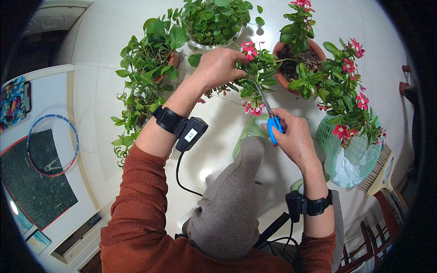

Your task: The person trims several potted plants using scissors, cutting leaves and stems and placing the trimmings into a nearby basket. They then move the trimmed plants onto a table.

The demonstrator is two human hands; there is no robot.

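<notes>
My right hand (293,135) holds a pair of scissors (269,108) by its blue handles, the blades pointing up and left into the leaves of a plant with red flowers (264,78). My left hand (222,68) is at the same plant, its thumb and fingers close together just left of a red blossom; whether they pinch a stem or leaf is hidden. This stem leans out from a terracotta pot (319,51) of dark soil. Pink and red blossoms hang below the blades.
A trailing green plant (150,68) stands at the left, a round-leaved plant (215,20) in a white pot at the top. At right are a green plastic basket (327,150), a brush (384,174) and more flowering stems (348,85). A hoop (78,146) lies far left.
</notes>
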